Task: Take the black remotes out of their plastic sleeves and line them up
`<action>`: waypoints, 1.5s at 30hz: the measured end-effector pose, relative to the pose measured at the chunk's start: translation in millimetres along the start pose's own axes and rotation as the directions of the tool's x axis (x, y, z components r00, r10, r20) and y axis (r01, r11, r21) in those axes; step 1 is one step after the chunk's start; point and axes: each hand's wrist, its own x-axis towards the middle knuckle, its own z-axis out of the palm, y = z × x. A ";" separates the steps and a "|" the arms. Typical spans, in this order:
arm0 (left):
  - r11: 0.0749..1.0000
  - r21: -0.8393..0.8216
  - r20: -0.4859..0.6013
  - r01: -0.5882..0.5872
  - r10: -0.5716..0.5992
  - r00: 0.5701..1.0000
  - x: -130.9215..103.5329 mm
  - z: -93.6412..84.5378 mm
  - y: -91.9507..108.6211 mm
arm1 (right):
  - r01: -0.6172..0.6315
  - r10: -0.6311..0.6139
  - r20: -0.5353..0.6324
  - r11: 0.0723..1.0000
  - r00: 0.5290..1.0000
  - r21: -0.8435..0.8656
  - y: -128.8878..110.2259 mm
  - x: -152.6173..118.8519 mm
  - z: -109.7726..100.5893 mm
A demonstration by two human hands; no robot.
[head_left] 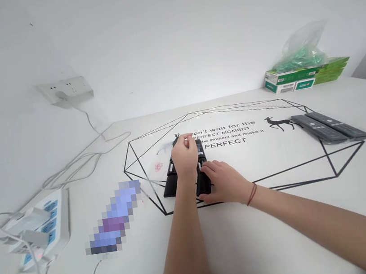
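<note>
Two black remote controls lie side by side on the white table, backs up; the left remote control [169,187] and the right remote control [205,182] are partly covered by my hands. My right hand [225,180] grips the near end of the right one, thumb at its bottom edge and fingers over its side. Above the pair, my left hand [185,154] is closed with curled fingers; whatever it pinches is hidden. White labels show in the exposed backs. A clear plastic bag [158,166] with red print lies just left of them.
Two more remote controls [329,127] lie at the right. Green and white boxes [292,80] bear a plastic bag [305,54] against the wall. At left are a phone [116,219] with its cable, a power strip [60,222], loose cords [86,159] and a wall socket [72,87].
</note>
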 end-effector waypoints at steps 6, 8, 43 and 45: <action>0.907 0.420 0.295 -0.013 -0.123 0.948 -11.7 12.2 2.9 | 0.007 -0.007 -0.006 1.000 1.000 -0.008 9.4 -39.9 -22.0; 0.873 0.487 0.357 -0.007 -0.191 0.914 -17.6 18.4 3.7 | 0.008 -0.008 -0.012 1.000 1.000 -0.004 12.7 -53.9 -28.3; 0.906 0.420 0.495 -0.050 -0.182 0.849 -35.6 37.7 5.5 | -0.217 0.228 0.113 0.971 0.967 -0.099 25.2 -72.0 -57.2; 0.972 0.217 0.496 0.089 -0.188 0.848 -34.2 36.9 6.4 | -0.242 0.247 0.113 0.969 0.962 -0.055 26.7 -71.7 -56.3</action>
